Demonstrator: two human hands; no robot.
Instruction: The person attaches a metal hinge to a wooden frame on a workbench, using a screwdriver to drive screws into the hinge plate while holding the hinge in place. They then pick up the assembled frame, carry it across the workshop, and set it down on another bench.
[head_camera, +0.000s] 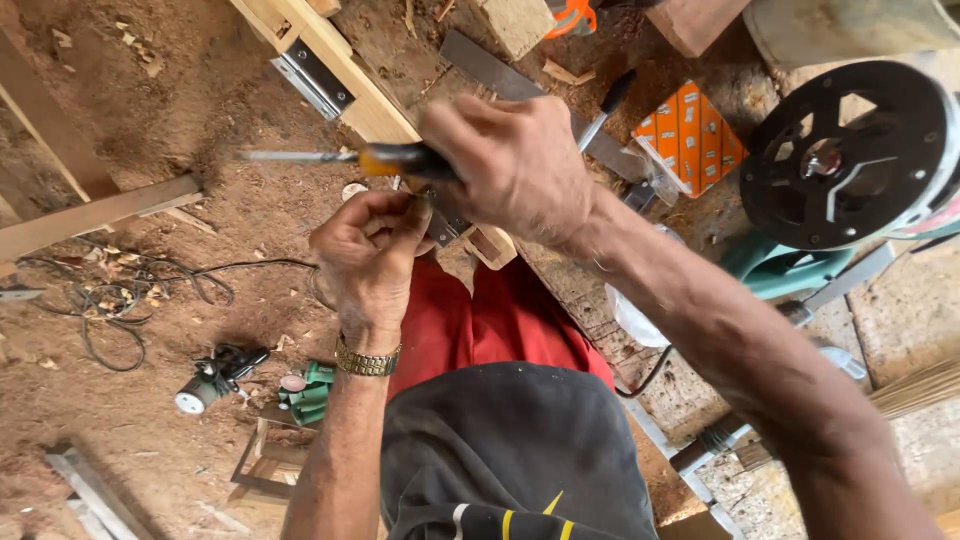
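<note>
The right hand (515, 165) was closed around the black and amber handle of a screwdriver (345, 157), whose metal shaft pointed away from the hand across the wooden frame piece (345, 75). Just below that handle, the left hand (368, 255) was curled tight at the near end of the wooden frame piece, fingers pinched on a small metal fitting (442, 225) there; what exactly sat between the fingertips could not be told. A gold wristwatch (366, 361) circled the left wrist. A metal hinge (312, 78) lay fixed on the wooden frame piece, farther up from the hands. Beyond the right hand from the frame piece, an orange box (690, 138) rested on the dusty bench, and past it stood a black round router base (845, 155) on a green power tool. Well below the frame piece, on the sawdust floor, lay a tangle of black cable (125, 300) and another small power tool (215, 377).
</note>
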